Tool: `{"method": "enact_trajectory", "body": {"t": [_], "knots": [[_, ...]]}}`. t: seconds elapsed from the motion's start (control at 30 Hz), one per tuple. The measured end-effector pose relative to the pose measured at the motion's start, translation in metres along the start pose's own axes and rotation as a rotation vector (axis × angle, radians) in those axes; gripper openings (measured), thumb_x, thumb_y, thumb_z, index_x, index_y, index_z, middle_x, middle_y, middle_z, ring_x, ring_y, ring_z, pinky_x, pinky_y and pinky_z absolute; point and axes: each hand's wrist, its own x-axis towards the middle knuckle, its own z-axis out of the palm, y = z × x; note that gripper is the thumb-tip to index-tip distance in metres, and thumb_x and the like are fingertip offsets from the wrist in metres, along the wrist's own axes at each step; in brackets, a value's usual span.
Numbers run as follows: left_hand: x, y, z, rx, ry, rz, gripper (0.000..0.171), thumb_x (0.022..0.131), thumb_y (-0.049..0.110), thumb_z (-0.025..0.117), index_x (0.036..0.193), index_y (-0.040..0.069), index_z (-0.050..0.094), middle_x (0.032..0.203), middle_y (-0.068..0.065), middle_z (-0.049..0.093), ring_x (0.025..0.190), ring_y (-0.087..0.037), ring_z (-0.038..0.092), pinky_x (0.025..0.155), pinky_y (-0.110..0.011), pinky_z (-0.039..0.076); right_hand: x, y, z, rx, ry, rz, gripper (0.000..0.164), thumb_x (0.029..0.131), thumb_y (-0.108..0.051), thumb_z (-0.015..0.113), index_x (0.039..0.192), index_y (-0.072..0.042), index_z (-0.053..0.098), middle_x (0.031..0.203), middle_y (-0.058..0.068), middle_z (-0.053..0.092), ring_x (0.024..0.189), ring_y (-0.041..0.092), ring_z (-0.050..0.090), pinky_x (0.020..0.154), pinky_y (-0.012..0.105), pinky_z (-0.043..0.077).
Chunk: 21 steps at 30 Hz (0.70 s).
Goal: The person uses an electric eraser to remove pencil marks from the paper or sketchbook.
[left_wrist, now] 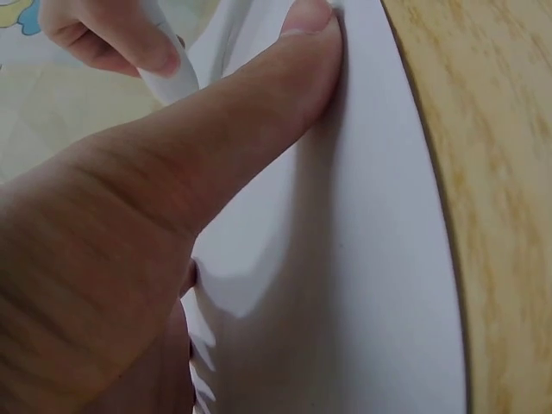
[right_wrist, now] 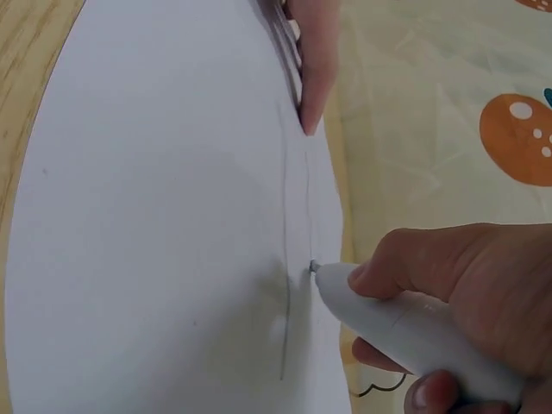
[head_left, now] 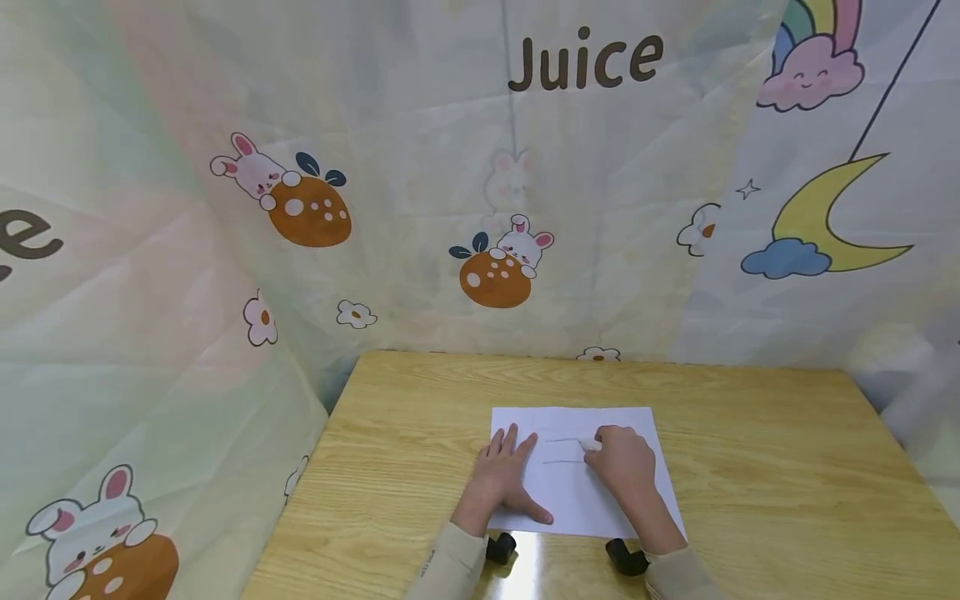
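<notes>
A white sheet of paper [head_left: 577,500] lies on the wooden table, with two thin grey lines across its upper part. My left hand [head_left: 506,477] rests on the sheet's left side, fingers spread and thumb pressed near the bottom edge. My right hand [head_left: 626,462] grips a thick white pen-shaped tool [right_wrist: 405,332] that tapers to a small grey tip. In the right wrist view this tip touches the paper at the end of the shorter, upper line. The longer line lies beside it, nearer the person. The tool's back end is hidden in the palm.
The wooden table [head_left: 780,467] extends around the sheet on all sides. Two black fittings [head_left: 626,557] show at the wrists, near the sleeves. A printed cloth [head_left: 420,167] with rabbits and a moon hangs behind the table and along its left.
</notes>
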Motion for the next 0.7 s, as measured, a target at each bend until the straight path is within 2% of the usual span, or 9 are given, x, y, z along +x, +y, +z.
{"method": "enact_trajectory", "body": {"t": [0.3, 0.7], "knots": [[-0.0009, 0.0009, -0.0018, 0.01, -0.012, -0.005, 0.135, 0.044, 0.082, 0.076, 0.155, 0.026, 0.024, 0.16, -0.014, 0.014, 0.144, -0.036, 0.016, 0.111, -0.05, 0.025, 0.0009, -0.0001, 0.0037, -0.003, -0.001, -0.016, 0.018, 0.075, -0.016, 0.076, 0.085, -0.002, 0.072, 0.066, 0.006, 0.064, 0.051, 0.016, 0.05, 0.044, 0.035, 0.045], [0.0002, 0.0021, -0.0007, -0.013, -0.024, -0.012, 0.135, 0.045, 0.08, 0.078, 0.156, 0.025, 0.023, 0.16, -0.015, 0.013, 0.145, -0.036, 0.013, 0.112, -0.051, 0.021, 0.0015, -0.0009, 0.0016, 0.006, 0.009, -0.025, 0.02, 0.075, -0.017, 0.076, 0.087, -0.002, 0.073, 0.073, 0.008, 0.068, 0.054, 0.016, 0.054, 0.048, 0.037, 0.049]]}}
